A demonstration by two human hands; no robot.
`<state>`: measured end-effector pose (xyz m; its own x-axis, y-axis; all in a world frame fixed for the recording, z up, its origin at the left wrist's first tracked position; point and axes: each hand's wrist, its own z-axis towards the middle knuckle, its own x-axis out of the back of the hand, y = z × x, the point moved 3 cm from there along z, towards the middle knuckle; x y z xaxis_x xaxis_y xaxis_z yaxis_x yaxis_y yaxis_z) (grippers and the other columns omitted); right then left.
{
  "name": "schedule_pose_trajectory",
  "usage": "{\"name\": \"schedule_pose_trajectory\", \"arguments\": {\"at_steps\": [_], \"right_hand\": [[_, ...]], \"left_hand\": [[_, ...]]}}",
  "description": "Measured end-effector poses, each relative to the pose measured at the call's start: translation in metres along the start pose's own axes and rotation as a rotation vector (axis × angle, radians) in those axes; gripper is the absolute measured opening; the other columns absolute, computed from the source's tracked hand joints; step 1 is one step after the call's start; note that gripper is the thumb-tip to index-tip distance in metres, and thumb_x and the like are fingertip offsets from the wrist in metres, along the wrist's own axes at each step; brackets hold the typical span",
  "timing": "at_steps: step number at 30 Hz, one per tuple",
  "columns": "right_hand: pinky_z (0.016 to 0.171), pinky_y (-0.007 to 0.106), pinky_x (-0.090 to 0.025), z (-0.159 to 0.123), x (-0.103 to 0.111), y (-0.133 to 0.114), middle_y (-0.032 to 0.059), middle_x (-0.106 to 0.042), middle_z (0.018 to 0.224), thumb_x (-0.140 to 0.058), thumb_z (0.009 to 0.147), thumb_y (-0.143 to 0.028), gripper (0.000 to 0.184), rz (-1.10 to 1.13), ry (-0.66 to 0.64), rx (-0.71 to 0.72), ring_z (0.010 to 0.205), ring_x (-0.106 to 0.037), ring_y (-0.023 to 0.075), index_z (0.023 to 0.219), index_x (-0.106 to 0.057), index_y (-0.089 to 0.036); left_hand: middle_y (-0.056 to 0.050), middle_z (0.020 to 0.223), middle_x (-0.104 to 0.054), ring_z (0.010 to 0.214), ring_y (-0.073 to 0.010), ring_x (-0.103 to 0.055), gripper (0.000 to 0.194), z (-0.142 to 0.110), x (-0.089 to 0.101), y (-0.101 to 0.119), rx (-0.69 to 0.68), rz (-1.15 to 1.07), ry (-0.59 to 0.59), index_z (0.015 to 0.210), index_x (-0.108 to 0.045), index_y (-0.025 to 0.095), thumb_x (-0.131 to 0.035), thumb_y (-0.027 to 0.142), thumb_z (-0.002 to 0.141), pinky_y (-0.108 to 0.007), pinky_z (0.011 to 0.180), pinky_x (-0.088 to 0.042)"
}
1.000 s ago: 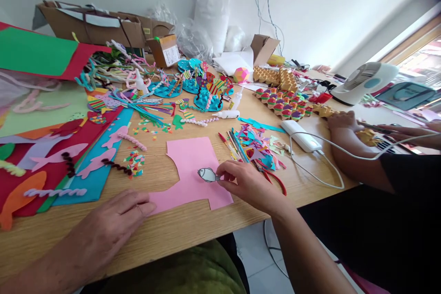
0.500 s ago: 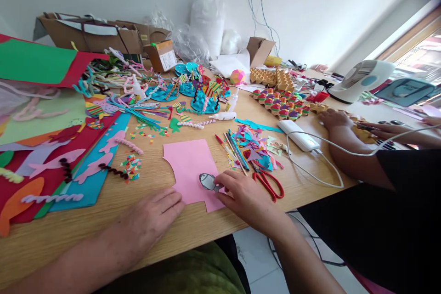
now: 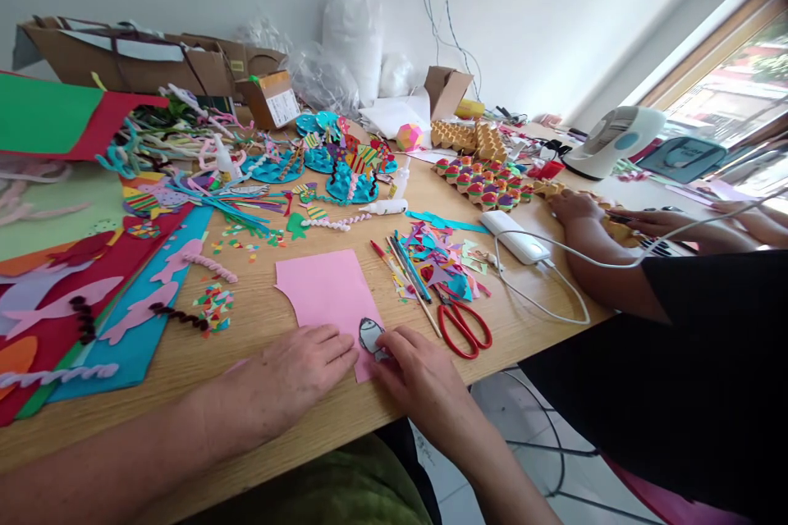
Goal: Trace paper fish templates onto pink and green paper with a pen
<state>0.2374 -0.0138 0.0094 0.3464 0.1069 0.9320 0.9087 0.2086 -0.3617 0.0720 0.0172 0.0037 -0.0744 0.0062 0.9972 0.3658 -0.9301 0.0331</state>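
Note:
A pink sheet of paper with cut-away edges lies on the table in front of me. My left hand rests flat on its lower part, fingers stretched out. Near the sheet's right edge, my right hand pinches the tail end of a small grey paper fish cutout, its head pointing away from me. The fish lies against the pink paper. Just right of the sheet are red-handled scissors, several pens and a heap of colored paper scraps.
Pink paper fish with fuzzy stems lie on colored sheets at left. A white power bank with a cable sits at right, near a co-worker's arm. Painted egg cartons, glue bottles and a fan stand farther back.
The paper fish has turned from lying sideways to pointing away from me, nearer the sheet's right edge. My left hand has moved right, farther onto the pink paper.

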Motion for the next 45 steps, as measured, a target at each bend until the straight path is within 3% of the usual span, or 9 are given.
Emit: {"name": "schedule_pose_trajectory", "arguments": {"at_steps": [11, 19, 26, 33, 40, 45], "right_hand": [[0.07, 0.029, -0.044, 0.002, 0.005, -0.003, 0.0068, -0.062, 0.09, -0.058, 0.087, -0.024, 0.012, -0.004, -0.09, 0.001, 0.082, -0.061, 0.0202, 0.091, -0.065, -0.015], [0.068, 0.027, -0.043, 0.012, 0.023, 0.01, 0.0059, -0.064, 0.094, -0.059, 0.084, -0.013, 0.01, 0.031, 0.004, 0.009, 0.082, -0.061, 0.0175, 0.091, -0.066, -0.016], [0.069, 0.026, -0.043, 0.02, 0.021, 0.014, 0.0057, -0.065, 0.092, -0.058, 0.083, -0.008, 0.013, 0.04, -0.024, 0.041, 0.084, -0.061, 0.0171, 0.088, -0.067, -0.016], [0.071, 0.026, -0.046, 0.018, 0.015, 0.008, 0.0054, -0.065, 0.087, -0.058, 0.081, -0.005, 0.014, 0.135, 0.034, 0.177, 0.082, -0.06, 0.0167, 0.086, -0.067, -0.014], [0.081, 0.03, -0.047, 0.024, 0.01, -0.006, 0.0074, -0.069, 0.098, -0.065, 0.078, -0.005, 0.017, 0.15, 0.073, 0.321, 0.09, -0.061, 0.0199, 0.092, -0.069, -0.013], [0.088, 0.03, -0.046, 0.029, 0.004, -0.011, 0.0066, -0.07, 0.104, -0.063, 0.079, -0.006, 0.021, 0.165, 0.051, 0.413, 0.096, -0.06, 0.019, 0.098, -0.068, -0.014]], "left_hand": [[-0.009, 0.113, -0.061, 0.105, -0.0221, -0.054, 0.029, -0.002, -0.011, -0.003, -0.015, 0.04, 0.037, 0.114, -0.054, 0.013, -0.046, 0.004, 0.088, -0.034, 0.086, -0.047], [-0.007, 0.12, -0.06, 0.109, -0.0203, -0.052, 0.031, -0.005, -0.004, -0.001, -0.006, 0.074, 0.082, 0.115, -0.055, 0.016, -0.045, 0.004, 0.088, -0.031, 0.088, -0.044], [-0.007, 0.119, -0.062, 0.105, -0.0208, -0.054, 0.032, -0.008, -0.002, 0.0, 0.004, 0.086, 0.151, 0.119, -0.054, 0.014, -0.045, 0.008, 0.089, -0.033, 0.083, -0.041], [-0.005, 0.118, -0.063, 0.108, -0.0211, -0.051, 0.038, -0.018, -0.003, -0.003, 0.013, 0.04, 0.197, 0.119, -0.055, 0.015, -0.038, 0.004, 0.086, -0.034, 0.089, -0.038], [-0.006, 0.117, -0.063, 0.109, -0.0213, -0.051, 0.046, -0.035, 0.002, -0.006, 0.007, 0.053, 0.258, 0.12, -0.057, 0.014, -0.033, 0.001, 0.082, -0.034, 0.092, -0.04], [-0.006, 0.114, -0.066, 0.108, -0.0172, -0.055, 0.044, -0.04, 0.006, -0.004, 0.002, 0.077, 0.288, 0.116, -0.059, 0.013, -0.029, -0.001, 0.086, -0.027, 0.092, -0.044]]}}
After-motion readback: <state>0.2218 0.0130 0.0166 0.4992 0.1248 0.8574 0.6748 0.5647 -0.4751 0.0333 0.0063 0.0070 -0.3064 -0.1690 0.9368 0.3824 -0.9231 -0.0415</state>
